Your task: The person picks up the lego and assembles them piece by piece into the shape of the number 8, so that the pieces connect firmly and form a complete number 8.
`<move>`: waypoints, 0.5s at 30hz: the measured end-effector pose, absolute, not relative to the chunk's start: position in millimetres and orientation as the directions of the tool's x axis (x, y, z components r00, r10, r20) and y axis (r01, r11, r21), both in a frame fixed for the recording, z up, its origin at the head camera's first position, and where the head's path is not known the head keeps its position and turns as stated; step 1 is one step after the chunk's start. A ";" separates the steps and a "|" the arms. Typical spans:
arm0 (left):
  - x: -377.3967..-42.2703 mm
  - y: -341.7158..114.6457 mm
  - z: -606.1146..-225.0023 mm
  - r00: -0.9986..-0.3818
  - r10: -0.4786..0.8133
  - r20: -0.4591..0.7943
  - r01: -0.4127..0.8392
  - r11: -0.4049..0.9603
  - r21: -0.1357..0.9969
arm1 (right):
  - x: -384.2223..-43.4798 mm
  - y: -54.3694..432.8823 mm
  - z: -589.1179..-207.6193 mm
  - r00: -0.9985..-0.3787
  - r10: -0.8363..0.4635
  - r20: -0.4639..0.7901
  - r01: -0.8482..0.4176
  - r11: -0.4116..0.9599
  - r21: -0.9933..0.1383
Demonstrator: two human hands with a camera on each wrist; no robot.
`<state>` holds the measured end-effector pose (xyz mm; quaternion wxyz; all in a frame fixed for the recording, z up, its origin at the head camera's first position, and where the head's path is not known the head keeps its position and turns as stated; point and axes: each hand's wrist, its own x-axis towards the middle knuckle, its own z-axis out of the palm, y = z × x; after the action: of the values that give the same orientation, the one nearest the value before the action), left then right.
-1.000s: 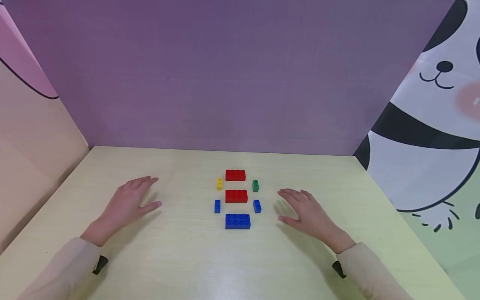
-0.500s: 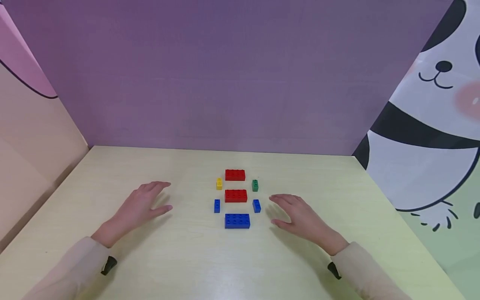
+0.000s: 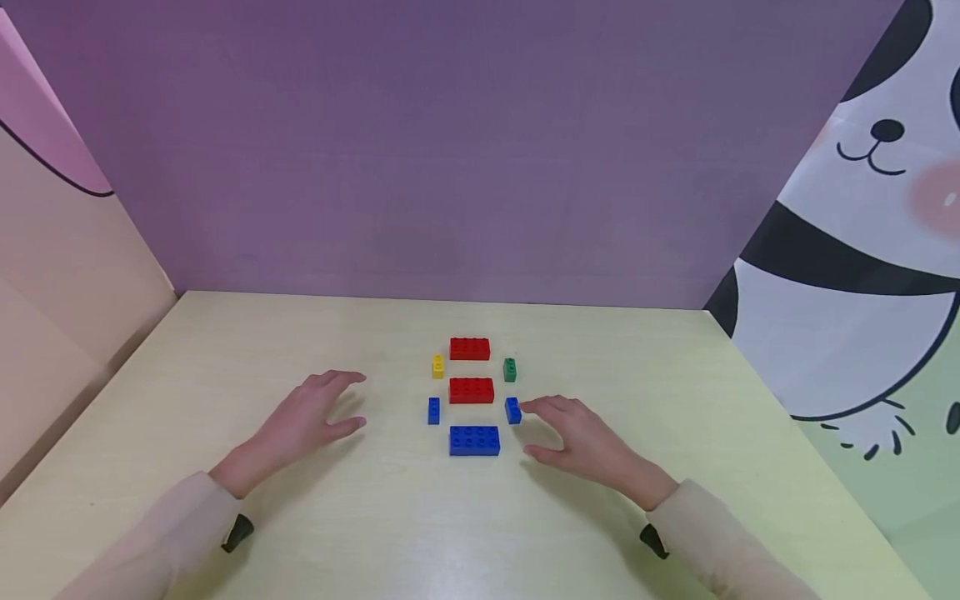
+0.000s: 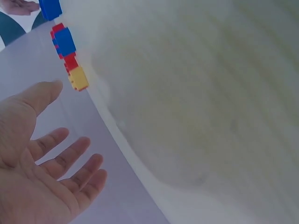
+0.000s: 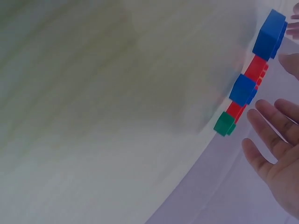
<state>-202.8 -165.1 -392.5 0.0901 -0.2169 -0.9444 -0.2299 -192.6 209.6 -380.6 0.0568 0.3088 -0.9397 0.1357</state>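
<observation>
Toy bricks lie in a small group mid-table in the head view. Two red bricks and a larger blue brick form the middle column. On its left are a small yellow brick and a small blue brick; on its right, a small green brick and another small blue brick. My left hand hovers left of the bricks, fingers spread and holding nothing. The right hand has its fingertips close by the right small blue brick; whether they touch it I cannot tell.
The pale wooden table carries the bricks. A purple panel rises behind its far edge. To the right stands a wall with a panda picture, and to the left a pinkish wall.
Both hands have moved inward, the left hand rightward and the right hand leftward up to the right small blue brick. The bricks have stayed in place.
</observation>
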 end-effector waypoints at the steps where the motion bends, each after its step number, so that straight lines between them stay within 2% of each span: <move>1: -202.6 -163.1 -392.5 -0.892 0.367 0.264 0.448 0.799 0.402 | -192.5 208.1 -380.6 -0.803 -0.567 0.184 -0.596 0.768 -0.233; 7: -201.1 -150.0 -389.8 -0.902 0.362 0.234 0.430 0.789 0.439 | -192.2 199.6 -380.1 -0.816 -0.561 0.140 -0.574 0.760 -0.305; 15: -202.0 -134.6 -388.2 -0.903 0.374 0.213 0.430 0.759 0.489 | -191.2 189.1 -382.9 -0.825 -0.552 0.122 -0.557 0.758 -0.338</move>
<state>-202.0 -134.6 -388.2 0.0515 -0.2145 -0.9365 -0.2727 -191.2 189.1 -382.9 0.0074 0.2958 -0.9376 0.1827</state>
